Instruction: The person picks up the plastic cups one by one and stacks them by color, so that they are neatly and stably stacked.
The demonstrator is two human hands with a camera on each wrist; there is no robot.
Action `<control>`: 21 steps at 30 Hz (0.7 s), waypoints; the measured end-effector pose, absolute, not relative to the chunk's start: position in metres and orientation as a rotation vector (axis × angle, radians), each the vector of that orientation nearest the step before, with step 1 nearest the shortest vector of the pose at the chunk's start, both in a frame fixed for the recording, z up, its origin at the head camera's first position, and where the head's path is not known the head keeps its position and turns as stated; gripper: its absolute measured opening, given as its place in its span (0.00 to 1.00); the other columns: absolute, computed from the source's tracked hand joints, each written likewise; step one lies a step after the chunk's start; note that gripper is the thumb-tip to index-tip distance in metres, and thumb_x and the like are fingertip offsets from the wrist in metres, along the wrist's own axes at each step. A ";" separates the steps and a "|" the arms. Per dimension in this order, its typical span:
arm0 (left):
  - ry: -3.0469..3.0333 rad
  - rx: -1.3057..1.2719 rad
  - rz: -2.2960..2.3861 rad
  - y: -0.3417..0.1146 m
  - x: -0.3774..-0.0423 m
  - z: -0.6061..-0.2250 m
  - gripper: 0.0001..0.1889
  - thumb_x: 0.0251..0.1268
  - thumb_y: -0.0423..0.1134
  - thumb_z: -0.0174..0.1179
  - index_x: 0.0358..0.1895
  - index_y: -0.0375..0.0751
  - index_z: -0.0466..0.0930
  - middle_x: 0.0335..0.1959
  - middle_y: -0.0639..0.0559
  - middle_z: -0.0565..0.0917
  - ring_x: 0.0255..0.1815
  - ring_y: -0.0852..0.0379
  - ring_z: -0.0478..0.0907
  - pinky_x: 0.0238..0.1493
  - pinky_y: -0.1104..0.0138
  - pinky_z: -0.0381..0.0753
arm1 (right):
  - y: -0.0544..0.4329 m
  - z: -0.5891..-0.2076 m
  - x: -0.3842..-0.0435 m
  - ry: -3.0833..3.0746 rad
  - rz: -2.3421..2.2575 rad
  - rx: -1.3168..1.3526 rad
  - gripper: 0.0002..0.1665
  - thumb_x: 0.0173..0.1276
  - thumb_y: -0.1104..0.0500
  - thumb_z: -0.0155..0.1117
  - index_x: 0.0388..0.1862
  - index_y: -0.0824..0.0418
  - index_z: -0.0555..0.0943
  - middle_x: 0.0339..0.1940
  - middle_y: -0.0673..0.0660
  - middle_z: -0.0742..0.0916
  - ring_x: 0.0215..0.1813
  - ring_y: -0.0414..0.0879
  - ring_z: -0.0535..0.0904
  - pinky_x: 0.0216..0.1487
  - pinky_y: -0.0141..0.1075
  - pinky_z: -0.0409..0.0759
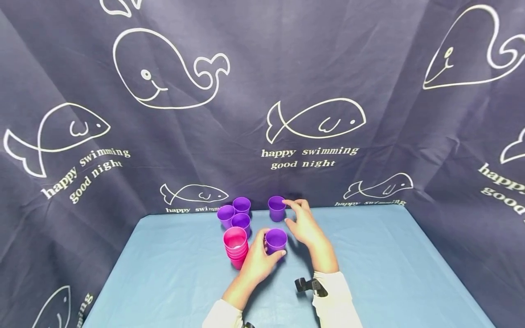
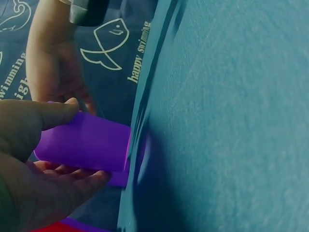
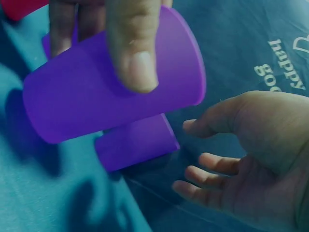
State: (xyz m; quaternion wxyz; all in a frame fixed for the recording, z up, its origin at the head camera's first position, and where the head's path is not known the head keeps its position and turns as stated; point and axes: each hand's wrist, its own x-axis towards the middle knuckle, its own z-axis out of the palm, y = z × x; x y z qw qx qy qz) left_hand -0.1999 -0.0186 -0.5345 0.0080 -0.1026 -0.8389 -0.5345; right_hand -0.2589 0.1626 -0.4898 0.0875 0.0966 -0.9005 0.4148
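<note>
My left hand (image 1: 257, 259) grips an upright purple cup (image 1: 276, 240), thumb on one side and fingers on the other; the left wrist view shows this cup (image 2: 87, 142) close up. Just above the table, the held cup's base throws a shadow in the right wrist view. Farther back stands a second purple cup (image 1: 276, 211), and at its right side is my right hand (image 1: 305, 225). In the right wrist view the right hand (image 3: 256, 159) has thumb and fingers spread, with a gap between them and that cup (image 3: 137, 142).
Left of my left hand stands a stack of pink cups (image 1: 236, 250). Behind it are three purple cups (image 1: 241, 222) grouped together. The blue-covered table (image 1: 369, 269) ends at a dark printed cloth wall (image 1: 246, 155) along the back.
</note>
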 end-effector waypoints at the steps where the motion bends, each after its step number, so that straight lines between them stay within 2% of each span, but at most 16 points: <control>1: -2.627 -0.328 -1.667 -0.019 -0.200 -0.534 0.32 0.60 0.42 0.78 0.65 0.46 0.72 0.54 0.48 0.86 0.53 0.54 0.84 0.58 0.57 0.86 | 0.162 -0.492 -0.260 -2.694 1.211 0.286 0.35 0.68 0.69 0.67 0.75 0.58 0.76 0.69 0.72 0.72 0.68 0.68 0.74 0.70 0.62 0.77; 7: -2.687 -0.340 -1.596 -0.020 -0.198 -0.533 0.33 0.58 0.43 0.79 0.64 0.45 0.73 0.53 0.48 0.86 0.50 0.56 0.84 0.52 0.64 0.85 | 0.155 -0.495 -0.257 -2.811 1.106 0.258 0.36 0.69 0.68 0.66 0.76 0.56 0.76 0.79 0.77 0.66 0.77 0.77 0.67 0.73 0.69 0.72; 12: -2.690 -0.352 -1.630 -0.021 -0.198 -0.534 0.33 0.58 0.42 0.79 0.65 0.45 0.72 0.53 0.48 0.86 0.49 0.57 0.84 0.52 0.63 0.85 | 0.151 -0.499 -0.257 -2.827 1.118 0.242 0.33 0.69 0.67 0.67 0.74 0.57 0.78 0.79 0.77 0.66 0.77 0.76 0.66 0.73 0.69 0.72; 15: -2.686 -0.365 -1.643 -0.022 -0.198 -0.535 0.33 0.58 0.43 0.79 0.64 0.45 0.73 0.53 0.47 0.86 0.50 0.56 0.84 0.53 0.63 0.86 | 0.150 -0.503 -0.259 -2.794 1.143 0.234 0.28 0.68 0.68 0.68 0.67 0.60 0.81 0.78 0.76 0.68 0.76 0.75 0.68 0.73 0.67 0.73; 21: -2.694 -0.382 -1.616 -0.023 -0.199 -0.536 0.33 0.57 0.44 0.80 0.64 0.45 0.73 0.52 0.48 0.86 0.50 0.56 0.84 0.52 0.66 0.86 | 0.149 -0.510 -0.264 -2.754 1.158 0.230 0.09 0.68 0.66 0.70 0.46 0.63 0.83 0.75 0.75 0.72 0.73 0.73 0.75 0.74 0.62 0.75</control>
